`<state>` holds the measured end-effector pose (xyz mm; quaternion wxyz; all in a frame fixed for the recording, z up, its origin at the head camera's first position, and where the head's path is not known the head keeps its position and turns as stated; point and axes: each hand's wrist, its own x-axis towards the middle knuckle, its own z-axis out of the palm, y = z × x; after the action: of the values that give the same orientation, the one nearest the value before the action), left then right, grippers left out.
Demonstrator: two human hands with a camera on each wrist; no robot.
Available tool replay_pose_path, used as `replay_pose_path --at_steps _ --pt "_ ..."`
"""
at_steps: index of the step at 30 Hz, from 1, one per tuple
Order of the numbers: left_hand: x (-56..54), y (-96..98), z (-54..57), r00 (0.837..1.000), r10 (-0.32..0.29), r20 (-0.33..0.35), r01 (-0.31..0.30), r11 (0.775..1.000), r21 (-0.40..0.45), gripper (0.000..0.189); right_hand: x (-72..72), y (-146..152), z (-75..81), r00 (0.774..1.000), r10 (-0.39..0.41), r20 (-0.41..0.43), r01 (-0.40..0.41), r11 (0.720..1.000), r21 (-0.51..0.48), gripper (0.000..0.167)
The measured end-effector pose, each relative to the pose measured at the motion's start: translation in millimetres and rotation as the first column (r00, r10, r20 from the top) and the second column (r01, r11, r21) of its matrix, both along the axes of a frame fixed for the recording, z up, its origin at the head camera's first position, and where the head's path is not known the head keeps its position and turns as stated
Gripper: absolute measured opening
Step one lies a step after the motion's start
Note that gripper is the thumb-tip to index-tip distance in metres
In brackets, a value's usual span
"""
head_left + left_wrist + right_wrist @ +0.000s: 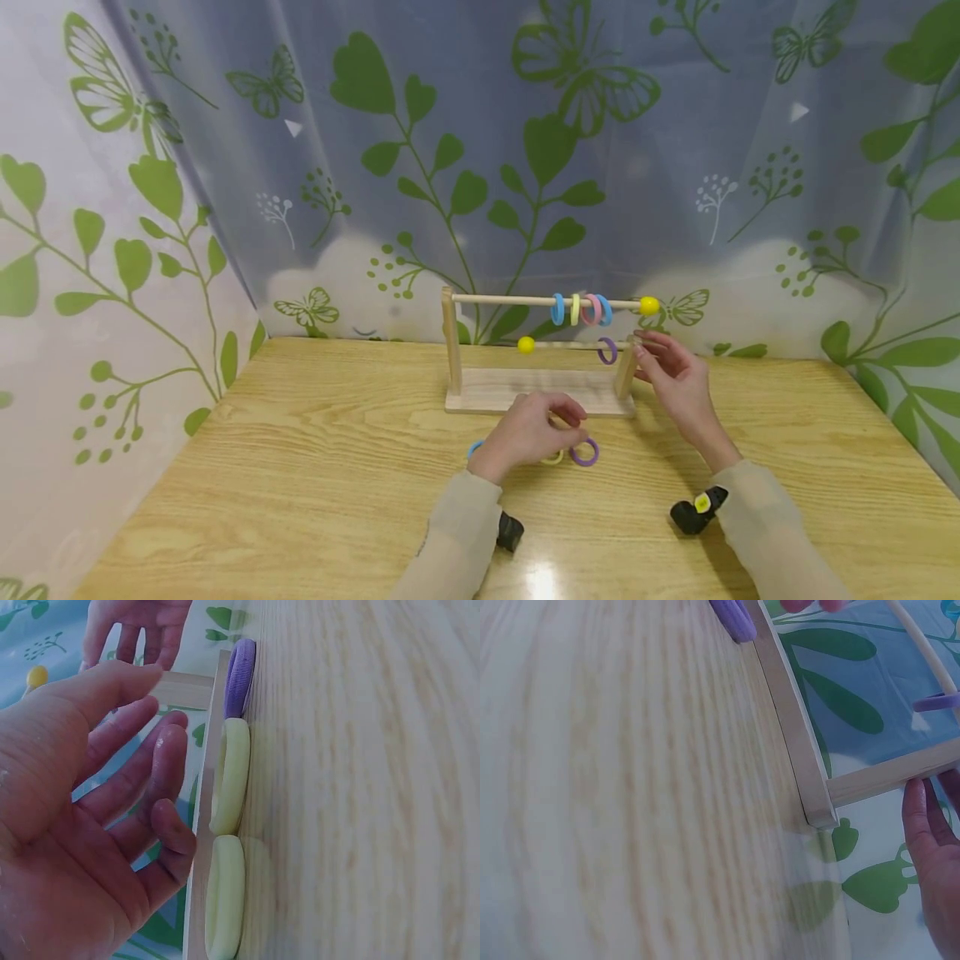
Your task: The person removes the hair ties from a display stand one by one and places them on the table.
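A wooden rack [540,408] carries two rods between its posts. Several rings hang on the upper rod [502,299]: blue [558,309], yellow [575,309], pink [592,310] and another blue. On the lower rod [566,345] hangs a purple ring [607,351]. My left hand [528,433] hovers over rings on the table, fingers loosely bent and holding nothing. Beside it lie a purple ring [584,452], yellow rings [231,776] and a partly hidden blue ring [476,448]. With fairly straight fingers, my right hand [678,387] touches the outer side of the right post [900,774].
Yellow balls cap the upper rod's right end [649,306] and the lower rod's left end [526,344]. A leaf-and-butterfly curtain [450,125] hangs behind the wooden table [315,500]. Black wrist devices [693,515] sit under both sleeves.
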<state>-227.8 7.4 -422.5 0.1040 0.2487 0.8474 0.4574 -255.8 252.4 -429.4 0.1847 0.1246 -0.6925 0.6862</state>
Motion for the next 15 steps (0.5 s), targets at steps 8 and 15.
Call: replay_pose_path --at_steps 8,15 --pt "-0.7 1.9 -2.3 0.998 0.044 -0.042 -0.041 0.997 0.067 0.026 1.7 1.5 -0.9 1.000 -0.009 0.013 0.009 0.999 0.033 0.037" --pt "-0.1 7.3 -0.8 0.987 0.140 -0.076 -0.130 0.984 0.124 0.026 1.6 1.0 0.7 1.000 -0.006 0.013 0.006 0.999 0.036 0.038"
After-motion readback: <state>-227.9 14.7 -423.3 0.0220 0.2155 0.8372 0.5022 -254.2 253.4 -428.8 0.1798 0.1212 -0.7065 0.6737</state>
